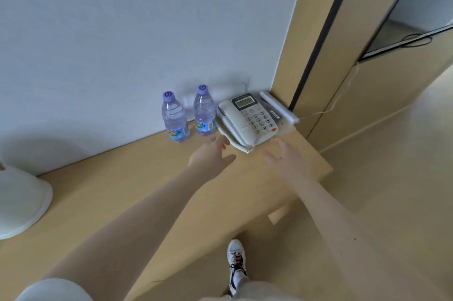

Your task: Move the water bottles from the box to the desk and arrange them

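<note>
First water bottle [204, 112] stands just beside the telephone [247, 119], second water bottle [174, 119] beyond it — both upright on the worktop [122, 178]. Left hand [213, 153] and right hand [284, 156] hover before the telephone, released, empty. Arranging, likely — next, grip a bottle squarely.

The light wooden desk [137, 178] carries the left water bottle [174, 119] and the right water bottle [204, 113], both upright at its back edge, slightly apart. Just beside the right one sits a white telephone [247, 119]. A white rounded base [22, 202] rests far left.
</note>
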`<state>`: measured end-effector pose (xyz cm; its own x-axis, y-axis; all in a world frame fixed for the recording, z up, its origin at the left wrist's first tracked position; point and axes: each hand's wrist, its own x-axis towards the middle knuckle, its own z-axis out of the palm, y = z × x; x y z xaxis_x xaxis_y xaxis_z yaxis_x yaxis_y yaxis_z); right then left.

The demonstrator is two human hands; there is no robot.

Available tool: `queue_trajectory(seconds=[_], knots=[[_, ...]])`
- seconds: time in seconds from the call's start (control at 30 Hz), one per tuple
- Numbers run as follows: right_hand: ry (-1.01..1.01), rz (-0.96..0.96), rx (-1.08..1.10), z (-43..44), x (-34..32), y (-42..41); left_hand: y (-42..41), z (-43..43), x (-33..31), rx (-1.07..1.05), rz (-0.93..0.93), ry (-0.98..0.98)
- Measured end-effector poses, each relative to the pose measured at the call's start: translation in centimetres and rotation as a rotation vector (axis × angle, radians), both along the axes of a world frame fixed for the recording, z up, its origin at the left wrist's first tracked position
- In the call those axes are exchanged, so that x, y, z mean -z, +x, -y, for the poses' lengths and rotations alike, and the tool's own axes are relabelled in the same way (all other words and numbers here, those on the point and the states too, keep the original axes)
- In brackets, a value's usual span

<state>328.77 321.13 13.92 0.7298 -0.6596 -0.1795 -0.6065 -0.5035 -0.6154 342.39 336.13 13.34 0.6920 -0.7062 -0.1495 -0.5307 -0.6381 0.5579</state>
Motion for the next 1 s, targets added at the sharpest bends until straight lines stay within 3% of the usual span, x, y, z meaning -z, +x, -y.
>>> queue_trajectory(seconds=[0.23,0.43,0.73,1.0], knots=[[-0.125,-0.276,0.167,1.3,0.1,-13.0,-9.1,6.4,-0.7,0.489,0.23,0.165],[-0.122,-0.297,0.412,3.6,0.5,-22.6,-16.7,12.3,-0.6,0.801,0.39,0.259],[-0.087,-0.382,0.59,10.7,2.2,-36.4,-29.7,22.7,1.3,1.031,0.498,0.236],[-0.029,-0.38,0.69,18.0,4.1,-49.7,-44.5,32.2,1.2,1.115,0.484,0.397]])
